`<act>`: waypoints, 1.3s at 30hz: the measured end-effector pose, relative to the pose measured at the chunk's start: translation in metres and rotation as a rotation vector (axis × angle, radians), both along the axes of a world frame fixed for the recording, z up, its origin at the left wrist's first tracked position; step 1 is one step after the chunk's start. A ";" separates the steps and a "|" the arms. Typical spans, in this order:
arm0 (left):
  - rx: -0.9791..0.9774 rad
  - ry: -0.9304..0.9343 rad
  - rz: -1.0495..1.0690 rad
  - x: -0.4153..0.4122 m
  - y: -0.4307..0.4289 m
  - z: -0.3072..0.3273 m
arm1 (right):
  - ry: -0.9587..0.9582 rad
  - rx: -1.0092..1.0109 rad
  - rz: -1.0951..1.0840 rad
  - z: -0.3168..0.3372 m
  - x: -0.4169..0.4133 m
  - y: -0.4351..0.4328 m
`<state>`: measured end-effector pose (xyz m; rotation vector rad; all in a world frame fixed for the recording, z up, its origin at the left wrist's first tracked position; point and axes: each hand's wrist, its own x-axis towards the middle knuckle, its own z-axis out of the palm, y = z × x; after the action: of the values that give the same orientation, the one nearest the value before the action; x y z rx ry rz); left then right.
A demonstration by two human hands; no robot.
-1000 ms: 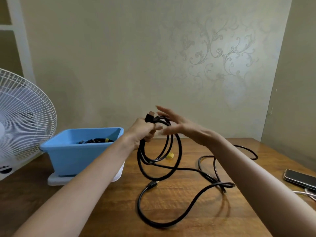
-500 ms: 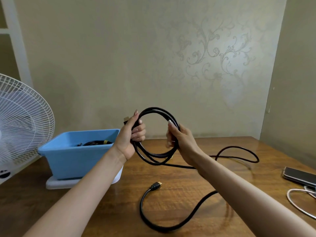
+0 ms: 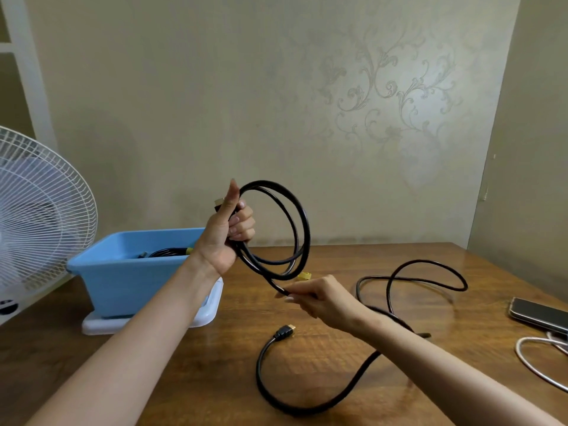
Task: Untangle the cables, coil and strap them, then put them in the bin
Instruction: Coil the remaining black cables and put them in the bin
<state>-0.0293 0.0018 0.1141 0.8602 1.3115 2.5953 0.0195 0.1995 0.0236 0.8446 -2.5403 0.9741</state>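
Left hand [image 3: 229, 232] grips the coiled black round cable [image 3: 302, 229] at frame centre; right hand [image 3: 319, 298] pinches its strand just below the coil.

You're holding the black cable [image 3: 306, 222] half coiled upright, tail trailing right; the blue bin [image 3: 123, 281] is sitting left.

Bin [image 3: 123, 287] mouth open leftward; loose cable [image 3: 259, 370], phone [image 3: 538, 315] across right table [image 3: 215, 379].

No text, label, brand or number can be read here. A dark round mark low on the fan [image 3: 40, 210] is too blurred to read.
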 end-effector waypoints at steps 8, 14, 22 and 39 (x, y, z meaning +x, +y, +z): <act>-0.028 -0.021 -0.048 -0.005 -0.008 -0.002 | 0.092 0.304 0.039 -0.003 0.005 0.010; 0.009 -0.010 -0.080 -0.007 -0.010 -0.005 | -0.243 0.130 0.051 0.001 0.000 0.022; -0.259 -0.026 0.357 -0.002 0.008 -0.016 | -0.562 -0.976 0.346 0.022 -0.007 0.001; -0.549 -0.051 0.120 0.005 0.004 -0.033 | 0.013 -0.506 -0.163 0.050 -0.016 0.005</act>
<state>-0.0245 0.0058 0.0807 0.6258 1.9684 2.1241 0.0037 0.2041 0.0737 0.4840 -2.1523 1.4543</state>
